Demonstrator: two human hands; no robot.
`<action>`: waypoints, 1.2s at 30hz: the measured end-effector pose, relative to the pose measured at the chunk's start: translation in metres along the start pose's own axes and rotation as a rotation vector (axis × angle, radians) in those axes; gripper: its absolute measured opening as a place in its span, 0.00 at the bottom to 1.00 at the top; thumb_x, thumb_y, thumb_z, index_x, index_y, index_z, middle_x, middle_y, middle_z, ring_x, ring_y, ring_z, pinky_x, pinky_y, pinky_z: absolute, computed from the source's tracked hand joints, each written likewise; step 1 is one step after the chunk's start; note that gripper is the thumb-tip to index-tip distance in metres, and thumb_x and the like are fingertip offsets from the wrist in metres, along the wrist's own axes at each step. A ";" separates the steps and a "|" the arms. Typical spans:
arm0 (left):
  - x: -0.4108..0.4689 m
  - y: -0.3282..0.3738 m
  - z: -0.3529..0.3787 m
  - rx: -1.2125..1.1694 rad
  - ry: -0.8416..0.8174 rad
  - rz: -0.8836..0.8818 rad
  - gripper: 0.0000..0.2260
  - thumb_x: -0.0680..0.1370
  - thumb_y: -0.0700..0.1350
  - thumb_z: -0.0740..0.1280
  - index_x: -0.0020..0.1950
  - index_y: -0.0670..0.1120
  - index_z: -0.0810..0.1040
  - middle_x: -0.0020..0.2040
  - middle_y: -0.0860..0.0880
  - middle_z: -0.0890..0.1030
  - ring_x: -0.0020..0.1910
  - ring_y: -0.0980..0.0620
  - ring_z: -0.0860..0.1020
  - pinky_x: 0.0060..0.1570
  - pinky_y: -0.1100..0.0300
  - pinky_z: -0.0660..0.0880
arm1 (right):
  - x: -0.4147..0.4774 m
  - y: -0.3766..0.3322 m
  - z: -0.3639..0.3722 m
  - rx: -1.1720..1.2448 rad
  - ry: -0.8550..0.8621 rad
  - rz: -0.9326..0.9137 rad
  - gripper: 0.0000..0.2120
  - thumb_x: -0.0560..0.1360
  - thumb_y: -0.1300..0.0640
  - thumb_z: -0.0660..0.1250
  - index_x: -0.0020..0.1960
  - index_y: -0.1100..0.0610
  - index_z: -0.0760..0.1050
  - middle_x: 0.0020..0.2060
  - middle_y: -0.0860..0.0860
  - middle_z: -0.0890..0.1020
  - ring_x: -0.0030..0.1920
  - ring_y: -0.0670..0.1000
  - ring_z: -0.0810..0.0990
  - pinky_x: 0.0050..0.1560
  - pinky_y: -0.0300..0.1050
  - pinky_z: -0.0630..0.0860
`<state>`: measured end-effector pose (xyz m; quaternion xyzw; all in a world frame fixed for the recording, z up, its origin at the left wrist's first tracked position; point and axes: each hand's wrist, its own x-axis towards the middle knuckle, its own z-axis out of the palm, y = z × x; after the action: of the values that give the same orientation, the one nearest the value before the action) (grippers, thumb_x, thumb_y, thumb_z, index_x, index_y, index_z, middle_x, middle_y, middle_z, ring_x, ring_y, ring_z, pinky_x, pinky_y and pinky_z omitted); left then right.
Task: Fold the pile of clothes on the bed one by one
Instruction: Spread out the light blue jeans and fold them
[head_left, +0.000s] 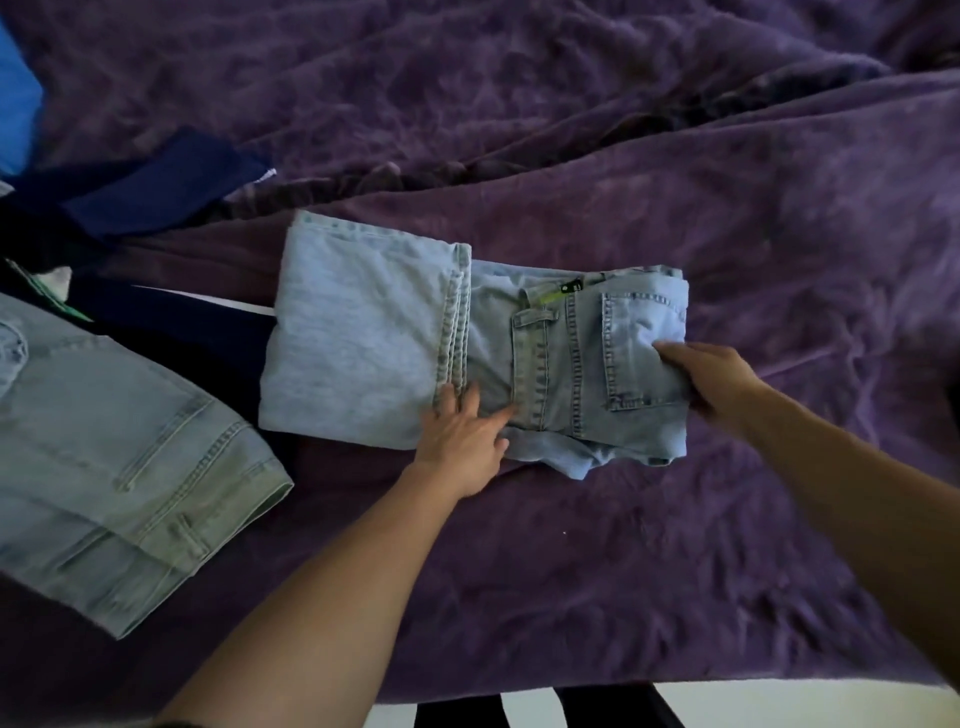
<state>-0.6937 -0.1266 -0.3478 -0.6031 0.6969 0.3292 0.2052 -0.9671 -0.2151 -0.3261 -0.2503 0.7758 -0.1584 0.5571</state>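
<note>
- Work item: a pair of light blue jeans (467, 348) lies folded near the middle of the bed (675, 156), on the purple blanket (623, 571). The leg section is doubled over to the left; the waistband and back pocket (641, 348) face up on the right.
- Your left hand (462, 441) lies flat, fingers spread, pressing the near edge of the jeans where the leg hems meet the seat. It grasps nothing.
- Your right hand (706, 379) grips the right edge of the jeans beside the back pocket, fingers on top. The thumb is hidden, so the pinch cannot be confirmed from below.
- Progress: this garment appears partly folded. One more fold, right side over left, would likely complete it.
- A second pair of light jeans (119, 447) lies at the near left, folded lengthwise. You cannot tell whether it counts as finished.
- Remaining: a heap of dark navy clothes (156, 192) sits at the far left, loose and unfolded, with a blue item (18, 104) at the frame edge. Judge the task as well short of done.
- Caution: denim is stiff; hold the layers aligned while you turn the edge.
</note>
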 end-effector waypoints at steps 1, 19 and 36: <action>-0.002 -0.004 -0.004 -0.044 0.020 0.020 0.20 0.82 0.54 0.54 0.75 0.59 0.61 0.76 0.44 0.56 0.75 0.38 0.51 0.71 0.41 0.58 | -0.010 -0.010 0.004 0.028 -0.015 -0.027 0.13 0.69 0.51 0.75 0.48 0.57 0.81 0.44 0.59 0.84 0.42 0.59 0.83 0.45 0.61 0.81; -0.089 -0.232 -0.057 -0.746 0.596 -0.417 0.13 0.81 0.44 0.60 0.63 0.42 0.75 0.57 0.41 0.77 0.52 0.44 0.78 0.52 0.51 0.75 | -0.100 -0.114 0.346 -0.380 -0.384 -0.288 0.08 0.75 0.60 0.66 0.54 0.57 0.80 0.43 0.55 0.82 0.41 0.53 0.80 0.45 0.54 0.80; 0.067 -0.214 -0.106 -0.094 0.279 0.003 0.26 0.80 0.61 0.51 0.77 0.57 0.51 0.79 0.52 0.42 0.77 0.40 0.44 0.69 0.36 0.54 | -0.029 -0.063 0.275 -0.998 0.071 -0.576 0.33 0.75 0.30 0.49 0.76 0.41 0.50 0.78 0.49 0.45 0.78 0.53 0.42 0.71 0.64 0.57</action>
<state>-0.4853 -0.2606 -0.3642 -0.6510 0.7033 0.2749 0.0772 -0.6865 -0.2415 -0.3610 -0.6785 0.6754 0.0731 0.2796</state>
